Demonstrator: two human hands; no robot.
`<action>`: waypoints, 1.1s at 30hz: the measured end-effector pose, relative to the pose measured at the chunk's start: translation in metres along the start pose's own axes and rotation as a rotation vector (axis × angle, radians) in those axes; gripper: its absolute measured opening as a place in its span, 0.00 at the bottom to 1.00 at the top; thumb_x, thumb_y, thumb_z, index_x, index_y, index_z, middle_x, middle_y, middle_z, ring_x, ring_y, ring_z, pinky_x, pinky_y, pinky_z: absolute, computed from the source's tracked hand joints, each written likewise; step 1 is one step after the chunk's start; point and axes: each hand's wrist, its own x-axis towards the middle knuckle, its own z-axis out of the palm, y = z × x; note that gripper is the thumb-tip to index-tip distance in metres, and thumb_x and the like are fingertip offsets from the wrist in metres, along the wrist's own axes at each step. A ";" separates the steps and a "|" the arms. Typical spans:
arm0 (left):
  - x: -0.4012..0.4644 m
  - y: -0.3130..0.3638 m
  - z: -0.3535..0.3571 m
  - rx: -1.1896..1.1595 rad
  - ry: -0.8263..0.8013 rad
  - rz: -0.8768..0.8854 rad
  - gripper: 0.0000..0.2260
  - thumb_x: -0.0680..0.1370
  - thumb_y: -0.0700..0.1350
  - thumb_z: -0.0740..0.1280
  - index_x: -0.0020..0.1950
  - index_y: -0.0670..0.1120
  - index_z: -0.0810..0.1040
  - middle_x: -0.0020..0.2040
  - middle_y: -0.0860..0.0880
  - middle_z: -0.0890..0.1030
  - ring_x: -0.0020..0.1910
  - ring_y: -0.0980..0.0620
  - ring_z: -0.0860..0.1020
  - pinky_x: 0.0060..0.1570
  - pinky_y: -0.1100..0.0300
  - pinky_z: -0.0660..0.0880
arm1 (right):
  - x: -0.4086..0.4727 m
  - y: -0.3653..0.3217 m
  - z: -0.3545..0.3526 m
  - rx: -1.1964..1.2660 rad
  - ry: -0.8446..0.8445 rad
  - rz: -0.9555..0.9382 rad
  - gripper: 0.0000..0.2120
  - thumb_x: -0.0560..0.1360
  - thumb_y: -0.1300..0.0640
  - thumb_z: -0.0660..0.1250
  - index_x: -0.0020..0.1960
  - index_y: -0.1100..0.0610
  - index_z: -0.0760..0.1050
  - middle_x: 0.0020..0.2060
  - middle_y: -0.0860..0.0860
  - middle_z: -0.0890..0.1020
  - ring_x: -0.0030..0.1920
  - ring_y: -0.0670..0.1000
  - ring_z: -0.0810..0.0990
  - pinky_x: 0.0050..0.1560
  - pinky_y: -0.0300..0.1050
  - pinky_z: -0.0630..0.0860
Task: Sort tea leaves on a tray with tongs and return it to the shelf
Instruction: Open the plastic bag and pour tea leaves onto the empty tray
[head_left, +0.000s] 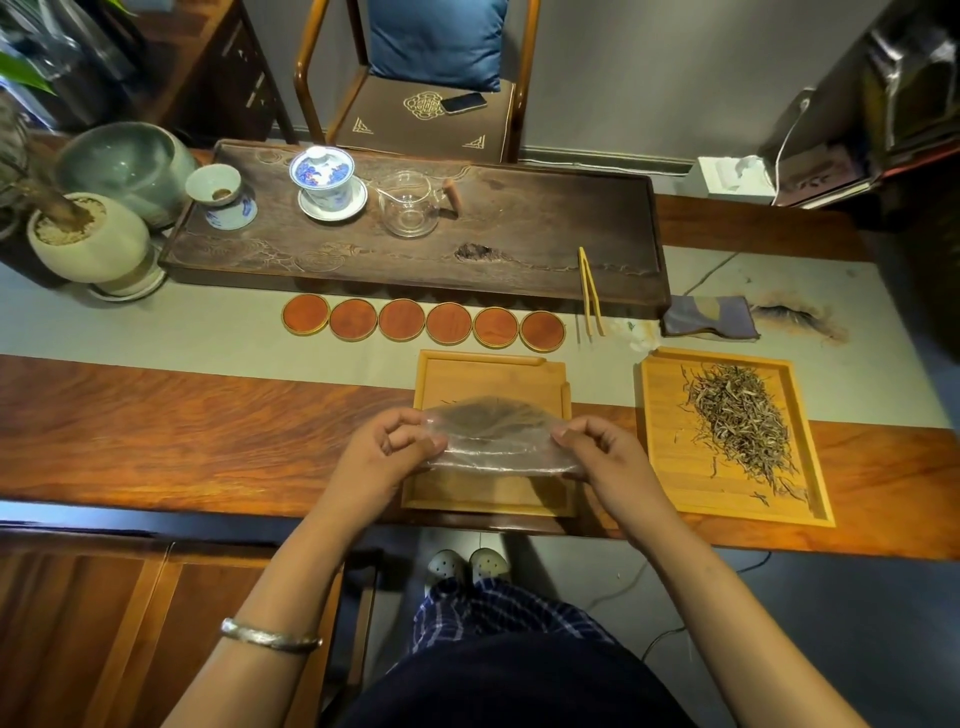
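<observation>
Tea leaves (740, 421): heaped on right tray (655, 447), desk (156, 415) front edge; sorting not begun.

Second tray (488, 369) just left of it, near-bare, partly covered by clear bag (498, 439) stretched between left hand (387, 449) and right hand (597, 449), each pinched shut on one bag end; dark contents inside, apparently more leaf. Tongs (591, 291) untouched, propped against tea board (519, 249), well apart from both hands. Left to do, by judgement: put bag down, take tongs, sort, shelve tray; shelf not in view. Nearby: six coasters (423, 321) in a row, folded cloth (709, 325), gaiwan (324, 179), glass pitcher (408, 205). Nothing blocking the reach to tongs.
</observation>
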 end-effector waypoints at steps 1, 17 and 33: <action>0.000 0.001 0.001 0.003 -0.001 0.003 0.20 0.67 0.45 0.72 0.55 0.37 0.77 0.41 0.46 0.85 0.42 0.51 0.82 0.47 0.58 0.79 | 0.000 -0.001 0.000 0.006 0.003 -0.004 0.09 0.77 0.57 0.65 0.44 0.63 0.78 0.40 0.56 0.81 0.42 0.53 0.80 0.48 0.50 0.76; 0.002 0.027 0.007 0.026 0.018 0.092 0.17 0.69 0.44 0.71 0.56 0.40 0.78 0.48 0.38 0.84 0.46 0.49 0.83 0.53 0.55 0.77 | 0.006 -0.026 -0.007 0.000 0.028 -0.122 0.06 0.77 0.61 0.66 0.42 0.62 0.78 0.37 0.52 0.80 0.40 0.46 0.77 0.44 0.40 0.71; -0.003 0.052 0.003 0.106 -0.016 0.148 0.07 0.76 0.37 0.67 0.54 0.39 0.78 0.37 0.52 0.84 0.36 0.59 0.81 0.35 0.69 0.75 | -0.011 -0.061 -0.008 0.079 0.024 -0.002 0.11 0.77 0.60 0.65 0.35 0.59 0.75 0.28 0.50 0.76 0.32 0.45 0.75 0.38 0.39 0.70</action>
